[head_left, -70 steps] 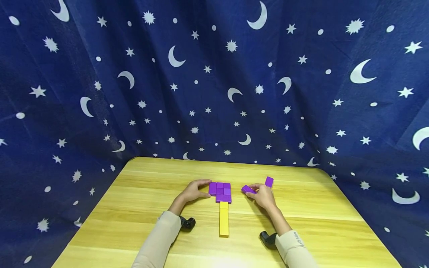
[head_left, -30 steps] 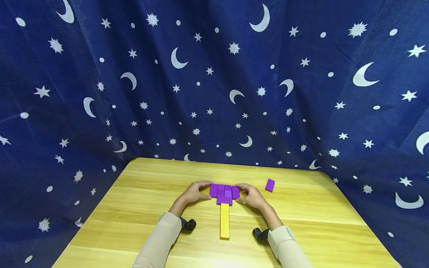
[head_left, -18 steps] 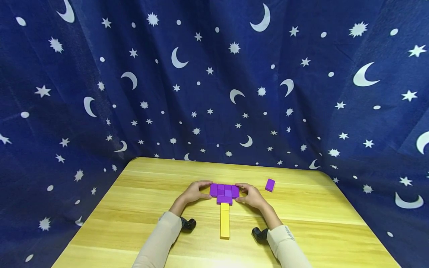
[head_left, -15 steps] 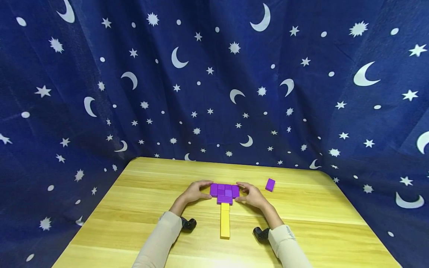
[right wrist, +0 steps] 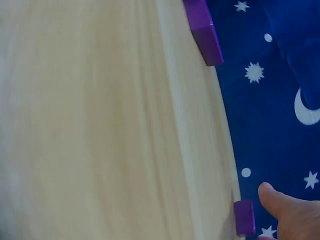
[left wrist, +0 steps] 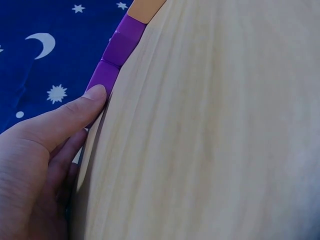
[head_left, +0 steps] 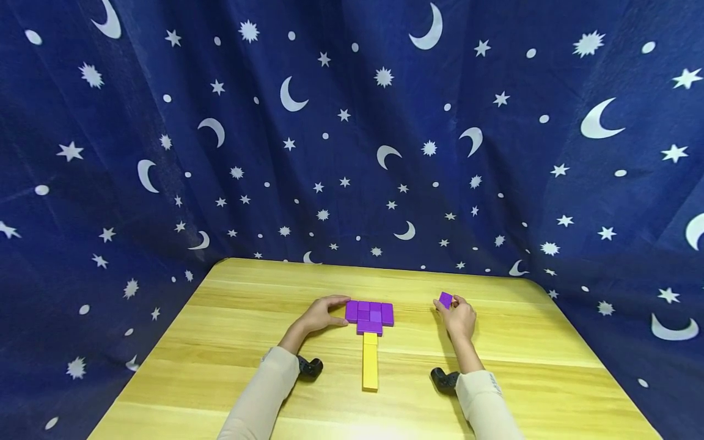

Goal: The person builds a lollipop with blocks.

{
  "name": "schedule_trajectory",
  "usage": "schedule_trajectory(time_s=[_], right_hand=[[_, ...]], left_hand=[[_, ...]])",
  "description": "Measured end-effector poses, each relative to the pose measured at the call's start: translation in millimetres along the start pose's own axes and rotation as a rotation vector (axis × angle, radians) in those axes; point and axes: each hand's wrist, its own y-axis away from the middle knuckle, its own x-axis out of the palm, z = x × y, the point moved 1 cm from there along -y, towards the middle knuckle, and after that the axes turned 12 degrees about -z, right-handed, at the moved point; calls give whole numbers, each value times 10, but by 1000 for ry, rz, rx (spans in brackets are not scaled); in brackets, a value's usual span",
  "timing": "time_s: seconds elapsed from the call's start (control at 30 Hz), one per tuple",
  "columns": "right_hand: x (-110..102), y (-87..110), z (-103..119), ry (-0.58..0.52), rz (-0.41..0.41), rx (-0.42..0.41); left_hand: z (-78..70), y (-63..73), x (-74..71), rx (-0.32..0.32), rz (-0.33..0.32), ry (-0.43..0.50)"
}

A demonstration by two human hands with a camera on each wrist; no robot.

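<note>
My left hand rests at the left end of a flat arrangement of purple blocks, thumb and forefinger bracketing the end block. In the left wrist view, its thumb touches that purple block. Below the purple group a yellow strip of blocks extends toward me. Farther right, my right hand is at a loose purple block, thumb and fingers spread to either side. From the right wrist, a gap shows between the thumb and this block.
A light wooden table carries everything. Behind and around it hangs a dark blue curtain with moons and stars. A black wrist device sits by the left cuff, another black wrist device by the right.
My right hand brought a purple block to the right end of the group, let go of it and moved right to the loose block. The left hand has stayed in place.
</note>
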Motion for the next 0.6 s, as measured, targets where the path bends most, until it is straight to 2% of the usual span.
schedule_trajectory(time_s=[0.07,0.13,0.23,0.47,0.6], right_hand=[[-7,-10,-55,-1,1,49],[4,-11,-95,-21,7,60],[25,-4,-127,-48,-25,53],[60,45,-118,14,-81,22],[56,72,-106,19,-97,26]], left_hand=[[7,-11,-3,2,4,-11],[18,-22,-5,5,7,-21],[28,-34,-2,5,13,-20],[27,-38,-2,-17,13,-11],[16,-19,5,1,12,-3]])
